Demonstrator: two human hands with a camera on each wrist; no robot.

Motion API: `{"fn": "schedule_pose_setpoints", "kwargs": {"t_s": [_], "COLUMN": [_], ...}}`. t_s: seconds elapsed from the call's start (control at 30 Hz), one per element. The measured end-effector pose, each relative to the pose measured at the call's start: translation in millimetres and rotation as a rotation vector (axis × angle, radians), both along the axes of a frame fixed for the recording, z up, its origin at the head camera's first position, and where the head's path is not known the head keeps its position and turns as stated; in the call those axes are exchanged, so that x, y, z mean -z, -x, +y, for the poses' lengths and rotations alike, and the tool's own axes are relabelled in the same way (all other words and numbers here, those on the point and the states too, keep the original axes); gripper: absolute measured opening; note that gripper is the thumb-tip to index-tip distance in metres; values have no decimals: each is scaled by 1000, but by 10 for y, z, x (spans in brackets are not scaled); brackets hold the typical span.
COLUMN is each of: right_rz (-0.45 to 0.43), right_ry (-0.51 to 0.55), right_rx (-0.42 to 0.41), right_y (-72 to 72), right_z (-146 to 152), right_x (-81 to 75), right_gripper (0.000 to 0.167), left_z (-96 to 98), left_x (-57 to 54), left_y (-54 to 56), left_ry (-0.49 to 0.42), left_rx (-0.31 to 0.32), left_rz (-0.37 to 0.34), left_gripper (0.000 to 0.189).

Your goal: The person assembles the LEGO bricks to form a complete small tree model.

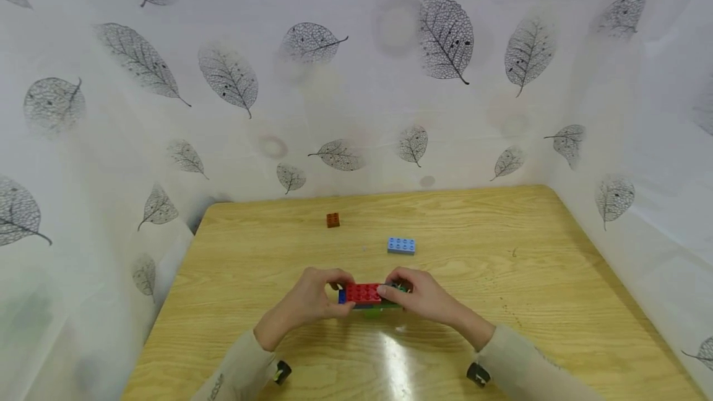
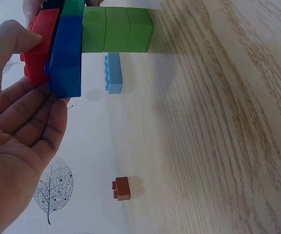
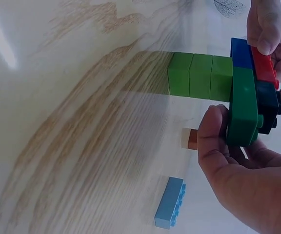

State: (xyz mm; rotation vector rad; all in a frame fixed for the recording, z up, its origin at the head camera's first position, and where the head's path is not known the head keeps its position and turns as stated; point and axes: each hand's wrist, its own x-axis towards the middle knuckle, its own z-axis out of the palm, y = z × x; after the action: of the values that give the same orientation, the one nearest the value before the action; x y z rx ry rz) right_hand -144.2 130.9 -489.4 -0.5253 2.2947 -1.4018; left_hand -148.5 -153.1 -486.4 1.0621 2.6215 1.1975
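A T-shaped build of toy bricks stands on the wooden table between both hands. Its stem is a stack of light green bricks (image 3: 200,76). Across the stack lie a blue brick (image 2: 66,56) and a green brick (image 3: 243,105), end to end. On top sit a red brick (image 1: 363,293) and a very dark brick (image 3: 267,105). My left hand (image 1: 313,296) grips the red brick at the left end, thumb on its near side. Around the right end curls my right hand (image 1: 426,296), thumb by the dark brick and fingers about the green one.
Farther back on the table (image 1: 473,221) lie a light blue brick (image 1: 401,245) and, left of it, a small reddish-brown brick (image 1: 332,220). A white leaf-print curtain (image 1: 356,98) hangs behind the table and along its sides.
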Motion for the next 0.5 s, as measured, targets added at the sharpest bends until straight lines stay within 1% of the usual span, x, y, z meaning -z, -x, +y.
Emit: {"fn": "schedule_pose_setpoints", "kwargs": {"t_s": [0.1,0.17,0.23,0.33,0.43,0.5], "right_rz": [-8,-8,-6,1,4,8], "right_ry": [-3,-8,-11,-16,-18,-22], "right_rx": [20,29,31,36,43,47], "right_y": [1,7,14,20,21,22], "right_z": [-3,-6,-8,-15,-23,-30], "right_x": [8,14,17,25,31,33], "right_gripper": [29,29,29,30,30,31], "left_z": [-4,-15,-36,-79,-112,-123], "left_x": [-4,-6,6,59,121,149], "left_y": [-3,-7,-10,-5,9,19], "left_ry": [-2,-8,-26,-71,-134,-174], "left_rx": [-7,-22,-40,-56,-46,-34], "left_rz": [-16,-63,-135,-265,-377,-435], "left_gripper": [25,25,25,25,23,24]}}
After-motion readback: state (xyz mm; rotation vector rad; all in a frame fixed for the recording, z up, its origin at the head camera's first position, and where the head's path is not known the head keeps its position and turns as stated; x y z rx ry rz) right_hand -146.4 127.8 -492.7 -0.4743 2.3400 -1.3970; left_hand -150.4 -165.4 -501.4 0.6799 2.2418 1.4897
